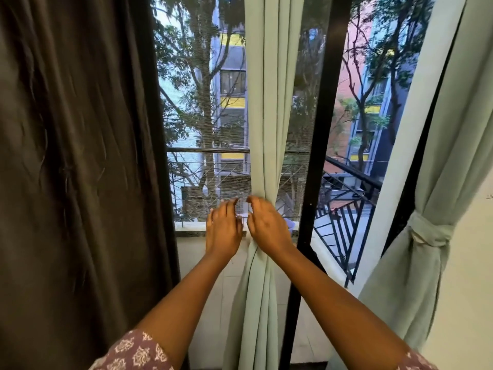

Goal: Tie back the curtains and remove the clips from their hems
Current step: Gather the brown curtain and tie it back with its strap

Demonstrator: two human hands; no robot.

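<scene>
**A:** ok so what's at 9 o'clock?

**B:** a big dark brown curtain (80,156), hanging loose and covering the whole left side. Next over, just left of centre, is the left hand (223,231), fingers relaxed and a bit curled, grasping nothing, hovering just beside the middle curtain.

**A:** and dead centre?

**B:** pale green middle curtain (266,116) running from 12 down to 6, bunched narrow where the hands are. The right hand (266,225) lies against that gathered part, fingers curled over the fabric. Looks like it's pinching the bunch together, though the blur makes the exact grip hard to read. Can't make out any clips from here.

**A:** right side?

**B:** black window frame (322,129) just right of the middle curtain, then a black balcony railing (344,225) outside. Out at 3 to 4 o'clock a second pale green curtain (453,129) is already gathered, with a matching tie-back (426,231) knotted round it. Patterned sleeves (133,353) at 6 to 7.
</scene>
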